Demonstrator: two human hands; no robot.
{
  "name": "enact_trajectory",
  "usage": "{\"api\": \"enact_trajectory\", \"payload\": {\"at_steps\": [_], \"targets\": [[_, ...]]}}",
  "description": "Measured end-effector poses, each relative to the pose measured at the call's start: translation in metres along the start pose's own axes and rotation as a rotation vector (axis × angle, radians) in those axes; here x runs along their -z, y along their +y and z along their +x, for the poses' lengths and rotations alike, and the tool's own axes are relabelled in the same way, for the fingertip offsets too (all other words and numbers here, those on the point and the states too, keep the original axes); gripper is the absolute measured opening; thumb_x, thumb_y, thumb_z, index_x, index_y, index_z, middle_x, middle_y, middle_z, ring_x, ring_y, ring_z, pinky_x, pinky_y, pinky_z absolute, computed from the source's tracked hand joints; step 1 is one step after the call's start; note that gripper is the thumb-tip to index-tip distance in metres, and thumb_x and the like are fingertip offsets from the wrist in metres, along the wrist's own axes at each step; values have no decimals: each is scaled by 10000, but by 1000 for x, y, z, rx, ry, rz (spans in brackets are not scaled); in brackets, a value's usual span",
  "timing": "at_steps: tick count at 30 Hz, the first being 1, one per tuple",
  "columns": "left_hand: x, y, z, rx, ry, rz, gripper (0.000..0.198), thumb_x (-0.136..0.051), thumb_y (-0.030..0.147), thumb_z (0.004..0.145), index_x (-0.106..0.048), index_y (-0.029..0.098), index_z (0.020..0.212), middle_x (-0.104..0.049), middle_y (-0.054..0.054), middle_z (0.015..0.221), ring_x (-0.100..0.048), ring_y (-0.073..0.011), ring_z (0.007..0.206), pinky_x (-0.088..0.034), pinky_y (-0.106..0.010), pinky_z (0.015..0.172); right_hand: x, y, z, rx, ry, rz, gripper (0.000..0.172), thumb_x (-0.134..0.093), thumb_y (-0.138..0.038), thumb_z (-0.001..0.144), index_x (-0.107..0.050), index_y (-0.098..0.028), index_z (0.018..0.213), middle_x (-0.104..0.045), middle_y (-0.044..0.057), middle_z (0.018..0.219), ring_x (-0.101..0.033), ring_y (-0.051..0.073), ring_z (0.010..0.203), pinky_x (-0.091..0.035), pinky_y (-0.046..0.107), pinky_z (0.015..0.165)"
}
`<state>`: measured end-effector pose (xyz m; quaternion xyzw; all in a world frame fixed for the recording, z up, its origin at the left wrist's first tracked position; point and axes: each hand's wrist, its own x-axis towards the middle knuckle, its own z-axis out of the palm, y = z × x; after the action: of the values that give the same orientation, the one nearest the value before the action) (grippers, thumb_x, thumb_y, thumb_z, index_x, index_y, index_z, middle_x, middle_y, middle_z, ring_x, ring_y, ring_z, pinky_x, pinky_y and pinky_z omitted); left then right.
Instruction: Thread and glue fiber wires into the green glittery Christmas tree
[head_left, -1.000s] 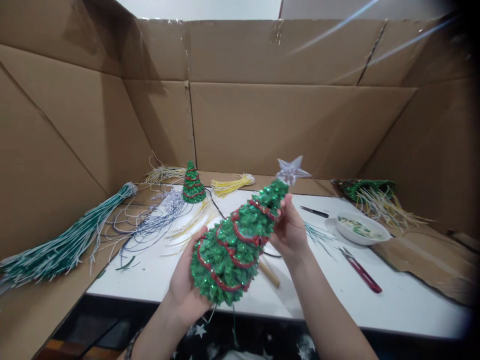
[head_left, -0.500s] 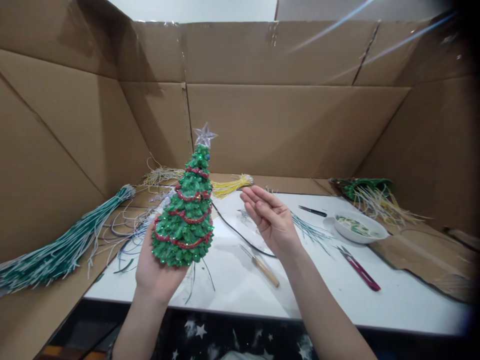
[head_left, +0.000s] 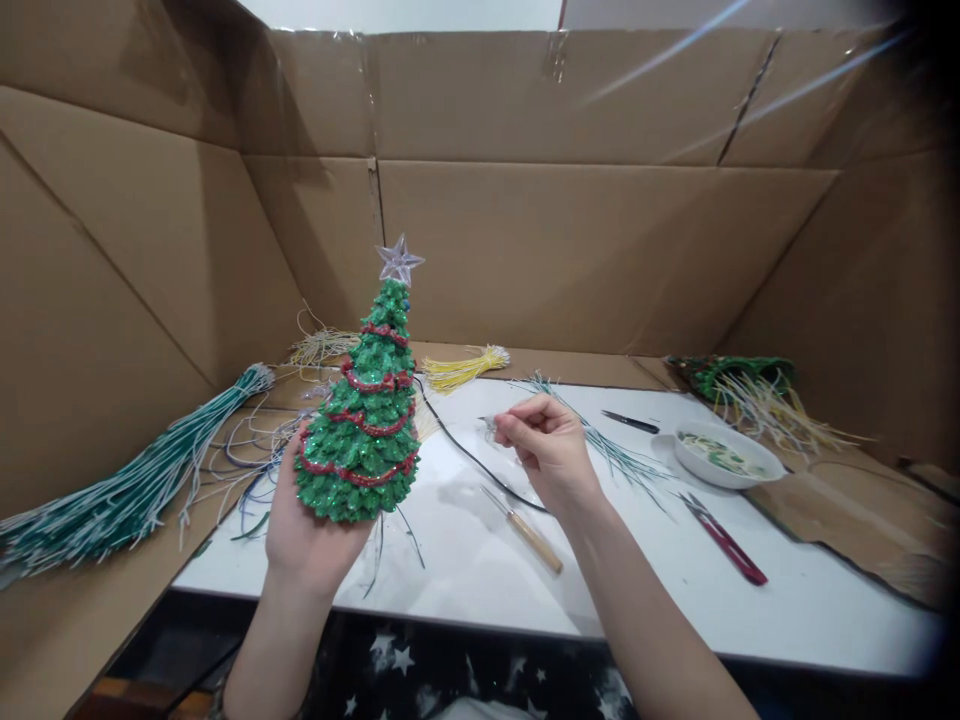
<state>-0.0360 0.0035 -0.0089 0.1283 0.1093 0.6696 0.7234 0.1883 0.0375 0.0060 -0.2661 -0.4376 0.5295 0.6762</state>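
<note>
My left hand [head_left: 304,530] holds a small green glitter Christmas tree [head_left: 362,415] upright by its base, above the left part of the white table [head_left: 787,600]. The tree has red garland bands and a clear star [head_left: 399,259] on top; thin wires hang from its underside. My right hand [head_left: 547,452] hovers over the table's middle with its fingers curled and pinched together, near a bunch of green wires [head_left: 607,450]. What it pinches, if anything, is too small to make out. A wooden-handled awl [head_left: 525,528] lies just below it.
Cardboard walls [head_left: 570,250] enclose the table. A thick bundle of green-white wires [head_left: 127,490] lies at the left, yellow wires [head_left: 461,370] at the back. A white bowl [head_left: 724,455], red snips [head_left: 724,540], tweezers [head_left: 628,422] and a green wire heap [head_left: 739,375] sit at the right.
The tree went from tilted in both hands to upright in my left hand alone. My right hand let go, opened, then curled its fingers into a pinch over the table.
</note>
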Motion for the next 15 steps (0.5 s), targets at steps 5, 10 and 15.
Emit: {"api": "enact_trajectory", "payload": {"at_steps": [5, 10, 15], "targets": [[-4, 0, 0, -28, 38, 17, 418, -522, 322, 922, -582, 277, 1333, -720, -61, 1202, -698, -262, 1059, -431, -507, 1062, 1, 0, 1, -13, -34, 3, 245, -865, -369, 625, -733, -220, 766, -753, 0, 703, -698, 123, 594, -592, 241, 596], [-1, 1, -1, -41, 10, 42, 425, -561, 345, 902, -596, 273, 1320, -723, -69, 1194, -692, -282, 1069, -463, -513, 1033, 2, 1, 2, -24, -64, 21, 261, -849, -381, 650, -750, -234, 842, -778, 15, 834, -745, 155, 784, -611, 274, 766], [4, 2, -1, -50, -47, 34, 433, -548, 314, 911, -576, 278, 1341, -706, -66, 1226, -685, -275, 1084, -499, -485, 1001, 3, 2, 0, -11, -8, -24, 242, -892, -273, 574, -703, -219, 715, -753, -10, 711, -717, 139, 661, -603, 277, 683]]}}
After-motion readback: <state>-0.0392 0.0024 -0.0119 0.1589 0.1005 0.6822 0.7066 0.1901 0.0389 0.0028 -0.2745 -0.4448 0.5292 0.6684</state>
